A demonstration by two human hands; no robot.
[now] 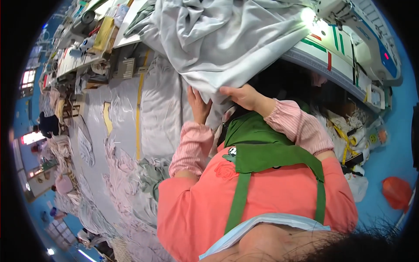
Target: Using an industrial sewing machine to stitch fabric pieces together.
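Observation:
A large, smooth pale grey cloth [209, 48] lies in loose folds over the sewing table, its near corner hanging off the front toward me. My right hand [248, 97] pinches that edge, thumb on top and the other fingers underneath. Just left of it, my left hand [200, 105] has the hanging cloth between thumb and fingers; some fingertips are hidden by fabric. A small gap separates the hands. Beyond the cloth, at the upper right, stands a white and blue sewing machine [369, 48] with its lamp lit.
The sewing table [321, 56] carries green and red tape strips. Left of me, stacked grey fabric [161, 109] and pink garments [120, 174] lie on a grey surface with a yellow strip [140, 113]. Scraps [349, 135] and a red bag [396, 194] are at the right.

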